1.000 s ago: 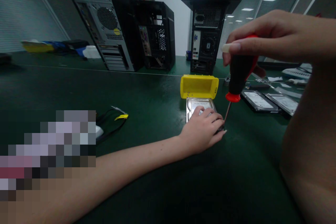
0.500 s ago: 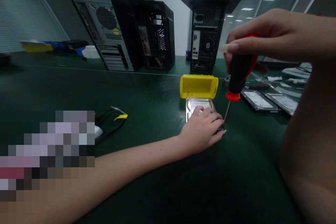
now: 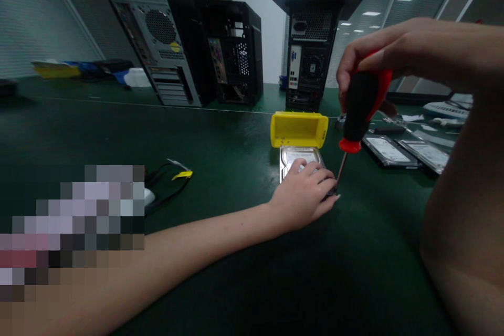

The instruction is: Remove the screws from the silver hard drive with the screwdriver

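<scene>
A silver hard drive (image 3: 291, 156) lies on the dark green tabletop. My left hand (image 3: 303, 194) grips its near part, fingers wrapped over the top, and covers much of it. In my right hand (image 3: 378, 55) is a screwdriver (image 3: 358, 107) with a black and red handle, held from above. Its thin shaft slants down to the drive's right near corner, beside my left fingertips. Whether the tip sits in a screw is too small to tell. Directly behind the drive, a yellow bin (image 3: 299, 131) rests with its opening toward me.
Two more hard drives (image 3: 389, 151) lie to the right. Several computer cases (image 3: 311, 58) stand along the back. A black cable (image 3: 169, 197) with a yellow tag is at left, by a pixelated patch. Blue and yellow items (image 3: 59, 69) sit far left.
My right thumb has drawn back along the screwdriver handle, and the fingers have shifted round its top. The screwdriver's tip stays at the drive's corner. My left hand has not moved.
</scene>
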Motion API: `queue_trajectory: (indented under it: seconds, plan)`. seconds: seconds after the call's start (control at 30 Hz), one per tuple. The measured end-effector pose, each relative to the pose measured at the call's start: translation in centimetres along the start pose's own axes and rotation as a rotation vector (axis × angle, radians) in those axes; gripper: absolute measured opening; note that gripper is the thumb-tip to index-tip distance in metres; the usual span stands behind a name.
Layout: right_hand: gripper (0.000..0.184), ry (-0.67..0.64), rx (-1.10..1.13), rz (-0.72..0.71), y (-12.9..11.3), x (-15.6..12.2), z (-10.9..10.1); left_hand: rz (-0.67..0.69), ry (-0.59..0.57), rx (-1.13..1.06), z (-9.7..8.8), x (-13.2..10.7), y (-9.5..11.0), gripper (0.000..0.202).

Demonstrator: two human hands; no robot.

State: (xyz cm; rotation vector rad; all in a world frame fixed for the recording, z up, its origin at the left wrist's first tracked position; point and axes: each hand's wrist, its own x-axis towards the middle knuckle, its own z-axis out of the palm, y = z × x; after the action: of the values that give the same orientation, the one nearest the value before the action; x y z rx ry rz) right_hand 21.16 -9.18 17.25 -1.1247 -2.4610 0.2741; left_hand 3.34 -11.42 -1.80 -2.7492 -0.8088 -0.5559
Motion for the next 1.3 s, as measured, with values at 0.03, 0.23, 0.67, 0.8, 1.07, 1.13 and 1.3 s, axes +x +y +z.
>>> queue_trajectory:
  seconds: [0.03,0.23,0.67,0.8,1.07,1.13,1.3]
  plan:
    - [0.028,-0.083,-0.047,-0.068,0.1,-0.2,-0.2,0.001,0.0,0.001,0.0,0.0,0.0,0.028]
    - [0.034,-0.177,-0.184,-0.259,0.0,-1.0,-0.6,-0.001,-0.004,0.001,0.0,0.0,0.0,0.028]
    - [0.03,-0.142,-0.177,-0.22,-0.8,-1.1,-0.2,0.003,0.004,0.012,0.0,0.0,0.0,0.028]
    - [0.032,-0.079,-0.138,-0.156,-1.3,-1.3,0.3,0.009,0.011,0.013,0.0,0.0,0.0,0.029]
    - [0.032,-0.138,-0.173,-0.164,-1.7,-1.0,0.3,0.012,0.014,0.027,0.1,0.0,0.0,0.029]
    - [0.033,-0.147,-0.178,-0.17,-1.6,-1.0,0.2,0.009,0.015,0.027,0.1,0.0,0.0,0.03]
    - [0.036,-0.149,-0.181,-0.173,-1.4,-0.8,0.2,0.001,0.007,0.007,0.2,0.0,0.0,0.029]
